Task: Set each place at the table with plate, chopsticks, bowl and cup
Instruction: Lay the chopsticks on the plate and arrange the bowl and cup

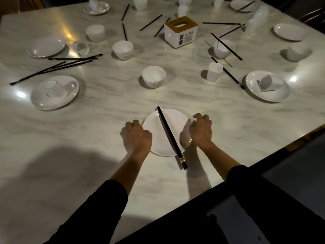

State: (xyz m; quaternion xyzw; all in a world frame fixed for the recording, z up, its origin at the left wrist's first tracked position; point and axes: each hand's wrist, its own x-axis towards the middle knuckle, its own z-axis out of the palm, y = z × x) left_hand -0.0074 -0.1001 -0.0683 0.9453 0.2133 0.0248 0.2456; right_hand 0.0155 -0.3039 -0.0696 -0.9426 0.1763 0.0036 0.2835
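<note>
A white plate lies on the marble table near the front edge. A pair of black chopsticks rests diagonally across it, with the handles overhanging toward me. My left hand grips the plate's left rim with curled fingers. My right hand grips the right rim the same way. Beyond the plate stands an empty white bowl. A white cup stands upright to its right.
Other plates, bowls, cups and loose chopsticks are scattered around the table. Two of them, a left plate and a right plate, each hold a tipped cup. A tissue box sits at the centre. The table's front edge runs diagonally at lower right.
</note>
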